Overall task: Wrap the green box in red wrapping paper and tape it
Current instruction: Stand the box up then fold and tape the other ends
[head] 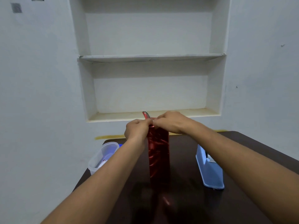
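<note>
A tall box covered in shiny red wrapping paper (158,156) stands upright on the dark table (186,199). No green shows; the paper hides the box. My left hand (137,130) and my right hand (171,122) meet at its top end, each pinching the red paper there. A loose flap of paper (146,115) curls up behind my fingers.
A light blue tape dispenser (209,168) stands on the table to the right of the box. A clear plastic container (103,156) sits at the table's left edge. A white wall with recessed shelves (150,57) rises behind the table.
</note>
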A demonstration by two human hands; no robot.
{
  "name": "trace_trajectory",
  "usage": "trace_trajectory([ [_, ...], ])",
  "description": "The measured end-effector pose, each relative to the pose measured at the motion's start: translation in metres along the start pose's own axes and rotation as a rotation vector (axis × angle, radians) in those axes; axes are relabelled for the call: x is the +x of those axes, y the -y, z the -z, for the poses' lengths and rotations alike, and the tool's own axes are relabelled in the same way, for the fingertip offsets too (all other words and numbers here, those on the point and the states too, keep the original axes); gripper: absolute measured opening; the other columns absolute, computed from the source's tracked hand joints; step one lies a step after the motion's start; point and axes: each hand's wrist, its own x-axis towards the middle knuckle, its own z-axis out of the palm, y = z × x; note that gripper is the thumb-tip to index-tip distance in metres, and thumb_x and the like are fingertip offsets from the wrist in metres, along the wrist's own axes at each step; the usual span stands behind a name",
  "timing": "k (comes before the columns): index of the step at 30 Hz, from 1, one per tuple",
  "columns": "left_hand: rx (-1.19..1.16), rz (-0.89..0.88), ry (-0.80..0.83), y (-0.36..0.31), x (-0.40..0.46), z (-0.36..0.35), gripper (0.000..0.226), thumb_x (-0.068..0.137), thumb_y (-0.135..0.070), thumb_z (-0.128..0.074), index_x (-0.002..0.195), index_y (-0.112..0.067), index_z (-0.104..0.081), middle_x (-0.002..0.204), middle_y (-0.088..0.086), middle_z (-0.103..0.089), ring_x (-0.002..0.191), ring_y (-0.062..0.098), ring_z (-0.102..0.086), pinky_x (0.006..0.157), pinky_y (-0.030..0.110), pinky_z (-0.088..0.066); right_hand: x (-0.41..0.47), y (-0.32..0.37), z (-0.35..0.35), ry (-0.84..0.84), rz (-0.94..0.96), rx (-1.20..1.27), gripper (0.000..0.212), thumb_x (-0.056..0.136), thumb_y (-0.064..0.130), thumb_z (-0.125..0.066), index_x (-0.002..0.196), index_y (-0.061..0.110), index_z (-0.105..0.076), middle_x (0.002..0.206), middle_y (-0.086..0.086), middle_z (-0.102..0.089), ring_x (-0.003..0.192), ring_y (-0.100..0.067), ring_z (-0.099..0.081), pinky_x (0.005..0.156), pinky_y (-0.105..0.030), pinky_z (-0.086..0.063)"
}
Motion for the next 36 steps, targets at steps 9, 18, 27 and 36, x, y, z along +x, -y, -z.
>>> trace_trajectory([
  [9, 0.275, -0.284, 0.08, -0.016, 0.001, 0.017, 0.028, 0.088, -0.036, -0.066, 0.072, -0.015, -0.075, 0.066, -0.007, -0.072, 0.07, 0.016, -0.064, 0.07, 0.032, -0.048, -0.014, -0.018, -0.039, -0.227, 0.183, -0.155, 0.044, 0.087, 0.048, -0.061, 0.13, 0.038, -0.061, 0.12, 0.021, -0.061, 0.141, -0.02, -0.036, 0.104, -0.055, -0.033],
  [18, 0.839, -0.683, 0.508, -0.039, 0.017, 0.037, 0.06, 0.082, -0.041, -0.085, 0.135, -0.038, -0.057, 0.12, -0.011, -0.063, 0.106, 0.009, -0.054, 0.089, 0.029, -0.043, 0.004, -0.055, -0.033, -0.174, 0.123, 0.524, 0.062, 0.052, 0.02, -0.059, 0.102, 0.049, -0.079, 0.13, 0.014, -0.069, 0.154, -0.01, -0.019, 0.109, -0.025, -0.027],
  [27, 0.96, -0.721, 0.702, -0.082, 0.024, 0.006, 0.014, 0.09, -0.028, -0.08, 0.095, -0.015, -0.081, 0.084, 0.006, -0.077, 0.071, 0.007, -0.061, 0.076, 0.027, -0.049, 0.01, -0.065, -0.031, -0.102, 0.191, 0.716, 0.052, 0.047, 0.007, -0.055, 0.091, 0.024, -0.077, 0.064, 0.002, -0.058, 0.066, -0.014, -0.051, 0.068, -0.033, -0.044],
  [36, 0.737, -0.597, 0.75, -0.067, 0.05, 0.002, 0.007, 0.081, -0.028, -0.088, 0.086, -0.028, -0.084, 0.13, -0.01, -0.064, 0.12, 0.015, -0.064, 0.106, 0.039, -0.048, 0.02, -0.066, -0.031, -0.155, 0.162, 0.867, 0.086, 0.06, 0.035, -0.067, 0.143, 0.016, -0.058, 0.124, -0.003, -0.068, 0.112, -0.013, -0.061, 0.09, -0.034, -0.047],
])
